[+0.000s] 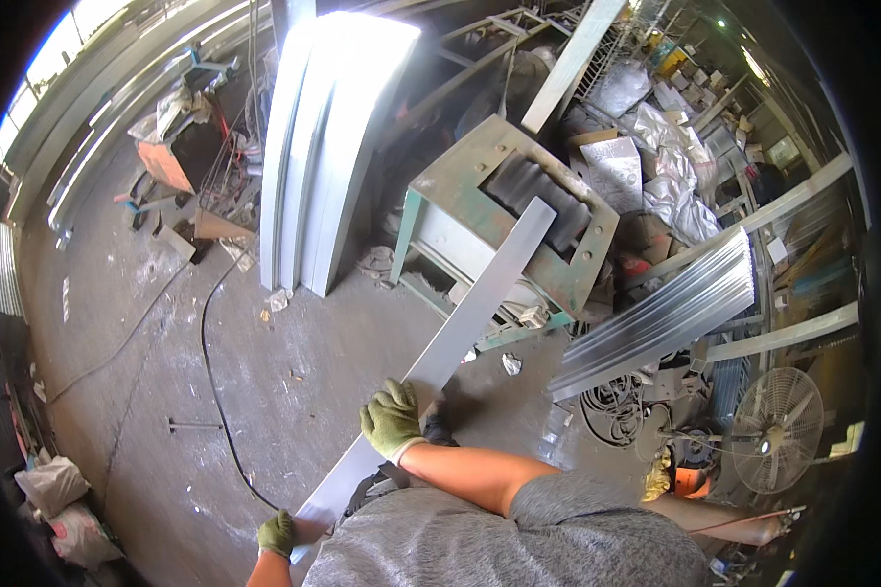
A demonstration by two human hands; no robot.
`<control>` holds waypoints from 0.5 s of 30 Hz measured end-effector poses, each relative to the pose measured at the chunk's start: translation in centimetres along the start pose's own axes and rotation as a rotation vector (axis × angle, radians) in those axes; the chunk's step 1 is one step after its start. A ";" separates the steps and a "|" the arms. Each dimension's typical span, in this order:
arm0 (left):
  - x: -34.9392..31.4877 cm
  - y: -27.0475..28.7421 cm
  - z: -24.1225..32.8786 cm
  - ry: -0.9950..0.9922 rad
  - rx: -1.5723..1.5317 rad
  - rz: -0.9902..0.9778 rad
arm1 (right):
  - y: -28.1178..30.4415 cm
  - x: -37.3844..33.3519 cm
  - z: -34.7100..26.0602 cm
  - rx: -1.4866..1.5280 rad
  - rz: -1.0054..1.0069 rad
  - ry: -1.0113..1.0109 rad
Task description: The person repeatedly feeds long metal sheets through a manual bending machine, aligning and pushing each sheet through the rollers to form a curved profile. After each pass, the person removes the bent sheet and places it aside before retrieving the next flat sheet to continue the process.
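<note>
A long flat grey metal strip (460,328) runs diagonally from my lower left up to a green roller machine (465,186), its far end lying on the machine's dark rollers. My right hand (394,419), in a green work glove, grips the strip's edge about a third of the way up. My left hand (277,533), also in a green glove, holds the strip's near end close to my grey shirt. Both hands are shut on the strip, which hangs above the concrete floor.
Tall pale metal sheets (323,147) lean upright left of the machine. A stack of corrugated sheets (666,313) lies at the right, with a standing fan (773,430) and coiled cables (612,406) nearby. A black cable (210,372) crosses the floor. White sacks (54,489) sit lower left.
</note>
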State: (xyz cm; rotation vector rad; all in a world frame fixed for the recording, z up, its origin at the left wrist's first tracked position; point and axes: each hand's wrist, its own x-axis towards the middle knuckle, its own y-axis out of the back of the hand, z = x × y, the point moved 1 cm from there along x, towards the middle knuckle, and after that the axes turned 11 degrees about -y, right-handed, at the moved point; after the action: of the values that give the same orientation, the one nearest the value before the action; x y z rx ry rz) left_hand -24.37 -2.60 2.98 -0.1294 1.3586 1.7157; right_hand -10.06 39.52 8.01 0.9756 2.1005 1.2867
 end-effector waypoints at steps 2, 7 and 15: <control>0.8 0.3 0.4 -0.008 0.000 -0.002 | 0.2 0.7 0.3 0.002 0.030 0.004; 5.2 0.9 8.3 -0.172 -0.154 -0.042 | 2.9 6.6 5.6 -0.150 0.025 -0.025; 13.3 3.4 30.9 -0.236 -0.045 -0.167 | 12.1 21.0 18.0 -0.196 0.341 0.043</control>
State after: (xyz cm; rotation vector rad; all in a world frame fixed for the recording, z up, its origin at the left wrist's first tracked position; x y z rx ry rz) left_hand -21.11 30.33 9.72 -0.0616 1.1047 1.5683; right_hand -6.51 69.41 10.15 1.2645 1.8475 1.6573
